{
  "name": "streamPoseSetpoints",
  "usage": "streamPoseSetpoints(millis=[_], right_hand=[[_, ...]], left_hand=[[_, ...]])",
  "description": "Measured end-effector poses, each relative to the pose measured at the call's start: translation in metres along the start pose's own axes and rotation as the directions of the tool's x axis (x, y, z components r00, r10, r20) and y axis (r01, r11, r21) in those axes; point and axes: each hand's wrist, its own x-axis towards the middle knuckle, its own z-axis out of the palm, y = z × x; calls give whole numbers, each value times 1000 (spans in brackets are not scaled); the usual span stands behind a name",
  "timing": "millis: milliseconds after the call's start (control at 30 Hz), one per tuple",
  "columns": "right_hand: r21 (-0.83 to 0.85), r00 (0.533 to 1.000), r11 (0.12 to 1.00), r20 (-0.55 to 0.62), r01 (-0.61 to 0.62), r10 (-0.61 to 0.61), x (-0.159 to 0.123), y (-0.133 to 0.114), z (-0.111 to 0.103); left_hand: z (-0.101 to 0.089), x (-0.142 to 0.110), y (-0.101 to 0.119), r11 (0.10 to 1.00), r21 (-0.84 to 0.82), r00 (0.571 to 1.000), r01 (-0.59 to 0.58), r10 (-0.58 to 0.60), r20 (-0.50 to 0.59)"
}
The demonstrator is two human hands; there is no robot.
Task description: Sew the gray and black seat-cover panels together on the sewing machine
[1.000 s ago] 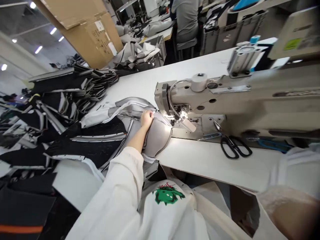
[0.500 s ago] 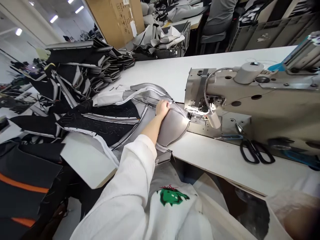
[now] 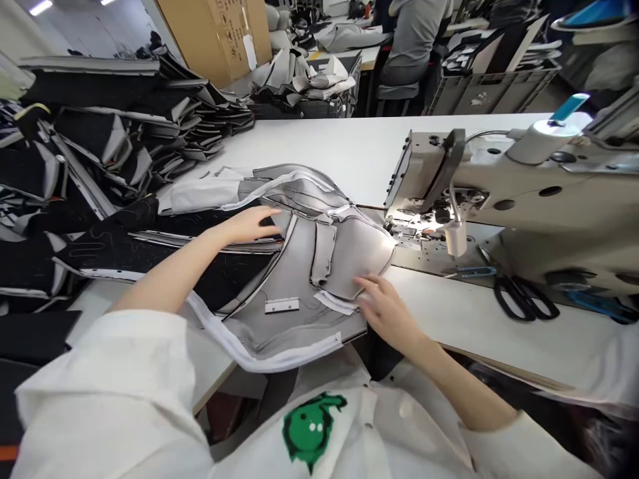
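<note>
A sewn cover of grey and black fabric panels [image 3: 299, 256] with white edging strips lies spread on the table, its right end close to the sewing machine's needle area [image 3: 424, 223]. Above the cover's black panel, my left hand [image 3: 249, 225] has its fingers apart and holds nothing. My right hand [image 3: 383, 307] is at the cover's near right edge, fingers spread and touching or just over the rounded grey panel [image 3: 357, 256]. A small white strip [image 3: 282, 305] shows on the grey fabric.
Black-handled scissors [image 3: 524, 296] and a small blue tool [image 3: 474, 272] lie beside the sewing machine [image 3: 539, 186]. Piled fabric pieces [image 3: 124, 120] stand at left. Behind the white table [image 3: 319, 143] are a cardboard box [image 3: 219, 40], a grey crate [image 3: 492, 90] and a seated person [image 3: 417, 40].
My left hand has let go of the cover near the machine and moved left. My right hand has come in from the lower right. The near part of the cover now lies opened out.
</note>
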Motion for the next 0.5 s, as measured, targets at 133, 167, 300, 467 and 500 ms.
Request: streamPoseSetpoints(millis=[133, 167, 300, 467, 500], right_hand=[[-202, 993, 978, 114, 45, -22, 41, 9, 45], [-220, 995, 974, 100, 54, -32, 49, 12, 52], [-233, 997, 969, 15, 78, -77, 70, 19, 63], [-180, 992, 976, 49, 122, -115, 67, 18, 59], [-173, 993, 978, 48, 118, -111, 64, 17, 56]], left_hand=[[47, -64, -48, 957, 197, 977, 214, -206, -59], [58, -68, -53, 946, 211, 968, 247, -232, -93], [75, -54, -54, 945, 186, 961, 268, -250, -116], [57, -64, -33, 931, 207, 950, 302, -276, -144], [50, -75, -27, 925, 220, 946, 311, -278, -167]])
